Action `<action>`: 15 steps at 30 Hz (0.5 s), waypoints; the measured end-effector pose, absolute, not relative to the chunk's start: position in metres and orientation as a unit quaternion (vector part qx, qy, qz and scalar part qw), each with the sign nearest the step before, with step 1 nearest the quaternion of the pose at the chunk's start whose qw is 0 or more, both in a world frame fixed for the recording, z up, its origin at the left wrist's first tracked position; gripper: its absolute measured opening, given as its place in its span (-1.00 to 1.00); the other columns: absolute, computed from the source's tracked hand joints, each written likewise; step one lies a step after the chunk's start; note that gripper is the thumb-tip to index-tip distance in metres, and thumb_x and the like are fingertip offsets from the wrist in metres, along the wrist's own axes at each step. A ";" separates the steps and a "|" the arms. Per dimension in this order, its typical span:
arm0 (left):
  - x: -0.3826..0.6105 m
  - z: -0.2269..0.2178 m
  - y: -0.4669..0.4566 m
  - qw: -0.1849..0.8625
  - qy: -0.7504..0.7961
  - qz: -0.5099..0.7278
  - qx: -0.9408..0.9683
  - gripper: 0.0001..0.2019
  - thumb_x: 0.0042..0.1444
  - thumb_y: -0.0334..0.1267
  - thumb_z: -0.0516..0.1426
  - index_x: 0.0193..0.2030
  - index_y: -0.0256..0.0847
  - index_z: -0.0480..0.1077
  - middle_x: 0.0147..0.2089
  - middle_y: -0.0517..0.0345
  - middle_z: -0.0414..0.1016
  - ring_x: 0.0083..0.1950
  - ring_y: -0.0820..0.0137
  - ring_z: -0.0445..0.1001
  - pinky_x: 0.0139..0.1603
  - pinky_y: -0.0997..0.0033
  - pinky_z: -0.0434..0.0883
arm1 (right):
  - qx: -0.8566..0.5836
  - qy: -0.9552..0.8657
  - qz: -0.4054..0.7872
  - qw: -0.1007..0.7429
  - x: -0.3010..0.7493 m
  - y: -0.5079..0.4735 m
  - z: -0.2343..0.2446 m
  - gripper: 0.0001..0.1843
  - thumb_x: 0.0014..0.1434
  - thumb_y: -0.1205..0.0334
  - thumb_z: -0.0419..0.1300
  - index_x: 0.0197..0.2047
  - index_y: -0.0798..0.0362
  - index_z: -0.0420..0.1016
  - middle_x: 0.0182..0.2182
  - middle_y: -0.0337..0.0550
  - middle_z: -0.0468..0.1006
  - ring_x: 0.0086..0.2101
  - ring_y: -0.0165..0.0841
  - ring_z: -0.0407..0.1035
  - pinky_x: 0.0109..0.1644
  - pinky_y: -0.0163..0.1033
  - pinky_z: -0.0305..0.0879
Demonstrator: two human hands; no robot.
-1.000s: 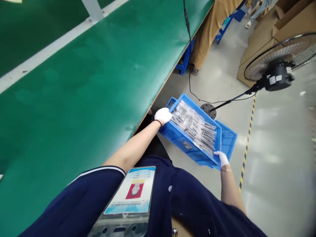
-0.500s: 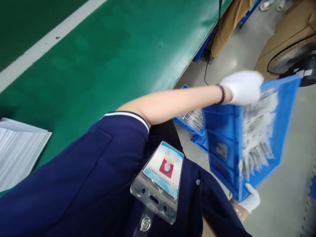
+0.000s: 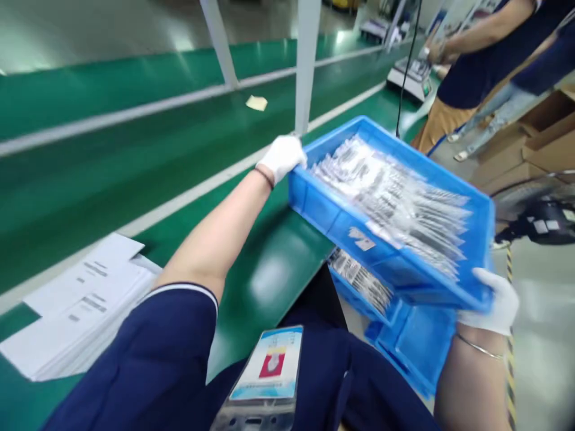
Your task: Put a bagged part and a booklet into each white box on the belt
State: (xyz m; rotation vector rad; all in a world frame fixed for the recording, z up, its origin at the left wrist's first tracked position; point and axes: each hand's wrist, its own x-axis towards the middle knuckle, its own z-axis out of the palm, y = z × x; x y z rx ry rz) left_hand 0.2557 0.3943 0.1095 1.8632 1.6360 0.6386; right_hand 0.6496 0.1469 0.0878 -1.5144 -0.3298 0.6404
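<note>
Between my two white-gloved hands I hold a blue plastic crate [image 3: 332,218], tilted, its left end over the green table and its right end out past the table edge. My left hand [image 3: 284,157] grips the crate's left corner at the rim. Its right corner is in the grasp of my right hand [image 3: 492,302], thumb over the rim and fingers partly hidden underneath. Rows of clear packets [image 3: 395,203] with dark and white contents fill much of the crate; blur hides what they contain.
A stack of white printed sheets [image 3: 85,299] lies on the green table [image 3: 269,269]. Below the held crate are another filled blue crate [image 3: 359,287] and a blue crate [image 3: 424,338]. A black fan [image 3: 539,221] and cardboard boxes [image 3: 516,149] stand right. Co-workers [image 3: 476,66] stand beyond, near a scale [image 3: 411,78].
The crate has swung up and left, from steeply tipped beside the table to more nearly level, partly over it. Both hands keep hold. The view has lifted, bringing co-workers into sight.
</note>
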 end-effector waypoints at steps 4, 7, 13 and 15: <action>0.199 0.105 0.419 0.237 0.694 0.347 0.584 -0.82 -0.21 -0.36 0.26 -0.39 -0.33 0.42 -0.40 0.15 0.40 -0.28 0.27 0.44 -0.25 0.35 0.38 | -0.612 -0.171 0.404 0.658 0.614 0.215 0.086 -0.71 -0.29 0.24 0.31 -0.39 0.07 0.47 -0.42 -0.24 0.52 -0.54 -0.33 0.42 -0.33 -0.12 0.59; 0.171 0.100 0.446 0.177 0.727 0.355 0.560 -0.77 -0.20 -0.28 0.29 -0.35 -0.31 0.45 -0.29 0.07 0.48 -0.18 0.23 0.45 -0.10 0.31 0.38 | -0.564 -0.176 0.449 0.670 0.580 0.257 0.085 -0.78 -0.18 0.23 0.27 -0.38 0.06 0.42 -0.42 -0.31 0.51 -0.50 -0.42 0.41 -0.33 -0.28 0.54; 0.175 0.106 0.496 0.057 0.761 0.416 0.493 -0.66 0.20 -0.17 -0.03 0.02 -0.14 0.45 0.05 -0.05 0.43 0.11 0.13 0.36 0.15 0.19 0.27 | -0.519 -0.172 0.429 0.719 0.533 0.302 0.071 -0.74 0.00 0.16 0.21 -0.19 0.01 0.47 -0.27 -0.31 0.55 -0.24 -0.38 0.49 -0.05 -0.26 0.50; 0.180 0.108 0.502 0.052 0.757 0.404 0.511 -0.61 0.21 -0.18 -0.05 0.11 -0.13 0.42 0.11 -0.08 0.40 0.16 0.08 0.33 0.18 0.15 0.25 | -0.532 -0.234 0.444 0.682 0.543 0.299 0.065 -0.65 0.04 0.03 0.22 -0.12 0.00 0.47 -0.18 -0.25 0.56 -0.11 -0.29 0.47 0.02 -0.16 0.48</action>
